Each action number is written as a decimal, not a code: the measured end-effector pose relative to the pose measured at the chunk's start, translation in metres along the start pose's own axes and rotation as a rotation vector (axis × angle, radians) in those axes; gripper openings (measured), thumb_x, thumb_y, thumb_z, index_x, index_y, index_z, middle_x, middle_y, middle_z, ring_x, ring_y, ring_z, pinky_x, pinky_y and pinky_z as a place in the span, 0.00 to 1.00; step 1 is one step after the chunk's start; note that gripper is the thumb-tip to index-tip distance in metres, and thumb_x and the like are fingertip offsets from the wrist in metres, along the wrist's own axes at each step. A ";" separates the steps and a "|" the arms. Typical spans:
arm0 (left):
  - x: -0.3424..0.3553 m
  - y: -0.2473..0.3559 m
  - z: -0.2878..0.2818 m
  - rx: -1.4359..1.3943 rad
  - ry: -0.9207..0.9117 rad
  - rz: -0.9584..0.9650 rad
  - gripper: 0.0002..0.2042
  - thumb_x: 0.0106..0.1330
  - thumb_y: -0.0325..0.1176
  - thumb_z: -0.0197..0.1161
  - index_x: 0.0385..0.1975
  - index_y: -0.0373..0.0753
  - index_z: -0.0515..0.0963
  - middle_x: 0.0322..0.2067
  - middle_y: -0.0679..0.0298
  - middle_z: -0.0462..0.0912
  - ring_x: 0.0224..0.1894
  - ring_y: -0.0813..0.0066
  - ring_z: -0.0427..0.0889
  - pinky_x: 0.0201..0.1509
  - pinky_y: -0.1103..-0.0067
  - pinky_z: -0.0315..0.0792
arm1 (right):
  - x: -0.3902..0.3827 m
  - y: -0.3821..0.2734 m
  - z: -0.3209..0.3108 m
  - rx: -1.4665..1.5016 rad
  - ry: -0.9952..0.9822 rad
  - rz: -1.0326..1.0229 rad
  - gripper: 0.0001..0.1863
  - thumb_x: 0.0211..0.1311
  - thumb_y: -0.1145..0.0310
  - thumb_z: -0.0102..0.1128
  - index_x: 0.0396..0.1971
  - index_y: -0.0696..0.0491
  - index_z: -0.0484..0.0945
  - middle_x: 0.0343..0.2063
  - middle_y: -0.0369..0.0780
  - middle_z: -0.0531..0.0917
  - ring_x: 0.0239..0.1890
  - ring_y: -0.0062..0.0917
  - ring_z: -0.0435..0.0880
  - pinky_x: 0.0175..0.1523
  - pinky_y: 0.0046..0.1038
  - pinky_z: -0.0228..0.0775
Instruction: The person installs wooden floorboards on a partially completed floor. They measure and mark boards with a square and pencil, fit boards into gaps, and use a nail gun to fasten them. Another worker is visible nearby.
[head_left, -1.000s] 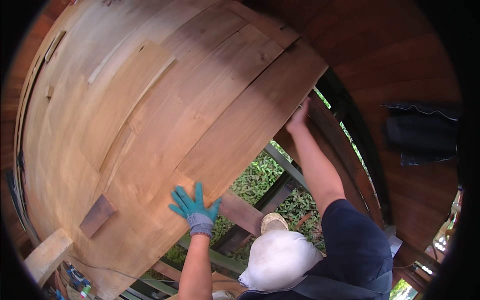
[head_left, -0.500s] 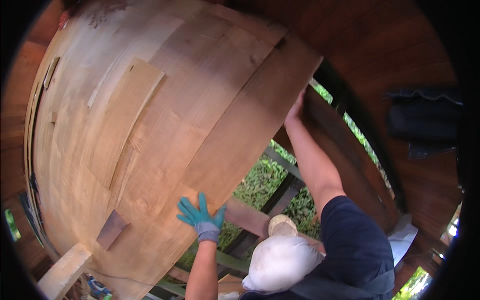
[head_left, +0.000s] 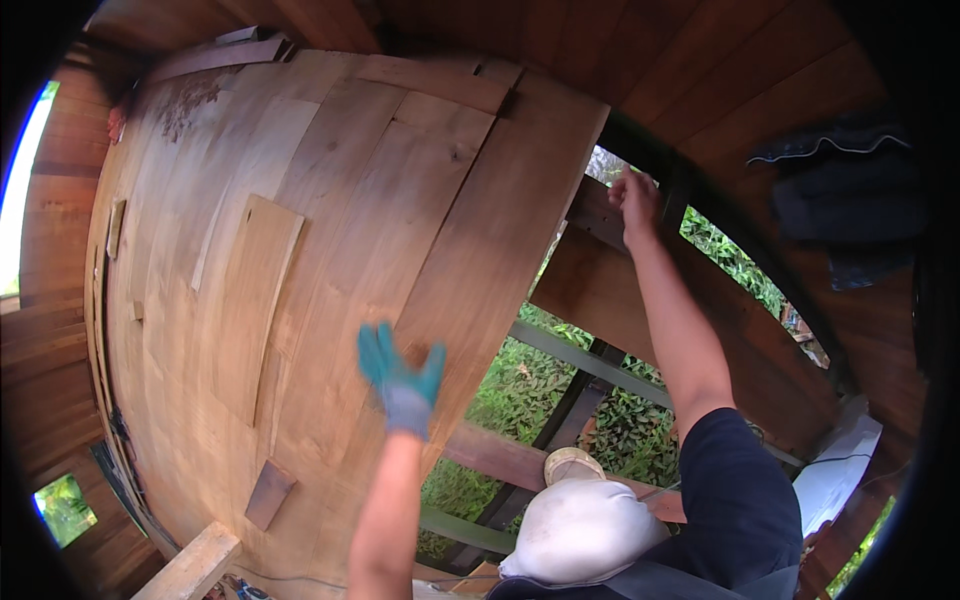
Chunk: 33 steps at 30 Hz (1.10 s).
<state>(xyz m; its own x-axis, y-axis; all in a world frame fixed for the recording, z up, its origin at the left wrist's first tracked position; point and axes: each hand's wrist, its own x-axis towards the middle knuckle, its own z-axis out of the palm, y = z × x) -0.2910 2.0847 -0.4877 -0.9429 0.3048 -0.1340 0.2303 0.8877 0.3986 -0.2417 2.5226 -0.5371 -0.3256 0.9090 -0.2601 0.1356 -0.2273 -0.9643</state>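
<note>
A wide wooden plank [head_left: 507, 200] lies along the right edge of a floor of fitted boards. My left hand [head_left: 402, 375], in a teal and grey glove, is over the boards beside this plank with its fingers spread. The hand is slightly blurred, and I cannot tell whether it touches the wood. Bare and raised, my right hand [head_left: 636, 205] is just right of the plank's far end, apart from it. Its fingers are curled in, and I see nothing in them.
Right of the plank, dark joists [head_left: 575, 405] cross an open gap above green plants [head_left: 520, 385]. A loose board [head_left: 260, 300] and a small wood offcut [head_left: 270, 495] lie on the floor. A thick timber [head_left: 190, 565] is at lower left. Dark cloth [head_left: 845, 205] hangs at right.
My right hand has let go of the plank's edge and moved right. My left hand has moved forward over the boards. The view has shifted, bringing more of the far end into sight.
</note>
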 end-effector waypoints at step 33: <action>0.124 0.038 0.014 0.318 -0.099 0.124 0.48 0.52 0.62 0.66 0.69 0.38 0.57 0.71 0.44 0.49 0.74 0.45 0.42 0.69 0.40 0.33 | 0.103 0.000 0.058 0.023 -0.197 0.642 0.59 0.47 0.21 0.51 0.67 0.56 0.61 0.51 0.43 0.77 0.45 0.33 0.81 0.55 0.37 0.69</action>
<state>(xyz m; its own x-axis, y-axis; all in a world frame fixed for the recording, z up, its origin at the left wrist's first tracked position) -0.3963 2.1613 -0.5018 -0.8787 0.4351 -0.1961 0.4195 0.9001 0.1176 -0.3296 2.5959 -0.5672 -0.3524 0.5109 -0.7841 0.3397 -0.7109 -0.6159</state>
